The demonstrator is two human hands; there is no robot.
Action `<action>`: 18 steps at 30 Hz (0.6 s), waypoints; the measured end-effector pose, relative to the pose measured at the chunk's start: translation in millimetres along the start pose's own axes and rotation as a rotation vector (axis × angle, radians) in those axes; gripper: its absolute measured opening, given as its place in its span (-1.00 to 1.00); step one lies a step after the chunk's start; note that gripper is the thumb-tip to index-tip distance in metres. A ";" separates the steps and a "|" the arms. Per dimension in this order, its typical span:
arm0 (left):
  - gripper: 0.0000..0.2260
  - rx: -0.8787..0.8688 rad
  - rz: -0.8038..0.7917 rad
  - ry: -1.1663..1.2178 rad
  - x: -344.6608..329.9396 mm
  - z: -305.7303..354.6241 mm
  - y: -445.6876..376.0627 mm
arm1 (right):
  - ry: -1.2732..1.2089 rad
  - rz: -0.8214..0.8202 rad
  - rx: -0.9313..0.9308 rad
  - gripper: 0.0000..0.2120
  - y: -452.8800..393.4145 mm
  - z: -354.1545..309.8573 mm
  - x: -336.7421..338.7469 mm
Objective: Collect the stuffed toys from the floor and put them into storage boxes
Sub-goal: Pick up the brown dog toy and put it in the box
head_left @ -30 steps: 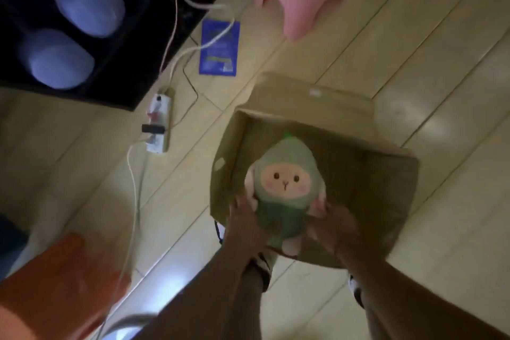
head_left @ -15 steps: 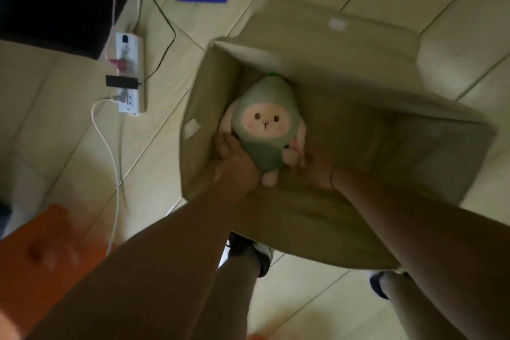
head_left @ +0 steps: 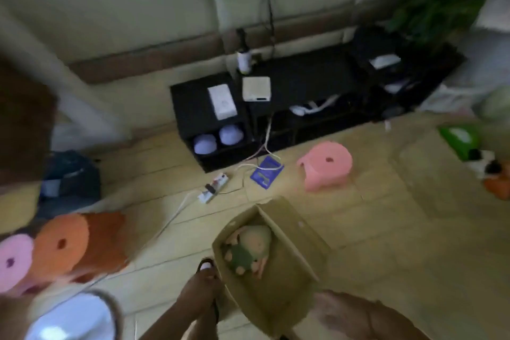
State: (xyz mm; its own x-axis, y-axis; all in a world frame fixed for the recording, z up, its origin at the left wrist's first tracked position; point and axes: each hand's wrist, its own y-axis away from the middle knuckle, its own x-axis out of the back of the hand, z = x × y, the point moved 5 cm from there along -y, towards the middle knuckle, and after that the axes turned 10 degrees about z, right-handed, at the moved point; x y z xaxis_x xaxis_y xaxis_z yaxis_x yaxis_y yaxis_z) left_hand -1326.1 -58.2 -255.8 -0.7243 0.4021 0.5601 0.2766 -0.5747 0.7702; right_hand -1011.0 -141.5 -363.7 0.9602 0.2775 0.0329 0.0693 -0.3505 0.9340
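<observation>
A tan fabric storage box [head_left: 300,232] stands open on the wooden floor just in front of me. Inside it, against the far left wall, lies a green stuffed toy with a peach face [head_left: 252,246]. Neither hand touches it. My left hand [head_left: 200,291] is blurred beside the box's near left rim and holds nothing. My right hand [head_left: 335,312] hovers at the near right corner of the box with relaxed fingers, also holding nothing. More soft toys, a green one [head_left: 459,141] and a black, white and orange one [head_left: 491,174], lie on the floor at the far right.
A pink stool [head_left: 325,167] stands beyond the box. Orange and pink stools [head_left: 63,243] are stacked at the left. A power strip [head_left: 214,188] with cables and a blue booklet [head_left: 266,172] lie before a low black cabinet [head_left: 303,85]. My sandalled foot [head_left: 205,265] is left of the box.
Both hands have let go of the green toy, which now lies in the box, and have pulled back to the near rim. My view has lifted to show the room.
</observation>
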 end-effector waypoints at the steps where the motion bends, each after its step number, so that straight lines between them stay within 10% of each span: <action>1: -0.91 -0.083 0.027 0.023 8.6 -21.2 19.2 | 0.120 0.020 0.123 -0.46 20.5 -14.4 -5.8; 3: -0.91 -0.132 0.082 0.088 23.0 -53.4 66.3 | 0.416 0.081 0.249 -0.12 66.8 -61.6 -25.6; 6: -0.75 -0.103 0.157 0.235 39.5 -136.0 140.8 | 0.927 -0.034 0.485 -0.59 134.1 -107.6 -122.8; 9: -0.70 -0.027 0.300 0.431 53.8 -235.1 203.3 | 1.194 -0.133 0.599 -0.53 176.9 -103.8 -238.8; 18: -0.54 0.549 0.720 1.164 -55.2 -615.2 419.8 | 1.635 -0.517 0.791 -0.72 296.7 69.6 -578.8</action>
State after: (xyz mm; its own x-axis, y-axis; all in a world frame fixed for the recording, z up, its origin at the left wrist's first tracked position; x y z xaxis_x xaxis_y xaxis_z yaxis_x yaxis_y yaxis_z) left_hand -1558.6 -760.2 -151.0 -0.3449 -0.7858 0.5135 0.7959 0.0452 0.6038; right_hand -1527.4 -468.4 -130.4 -0.3275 0.7720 0.5448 0.7766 -0.1086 0.6206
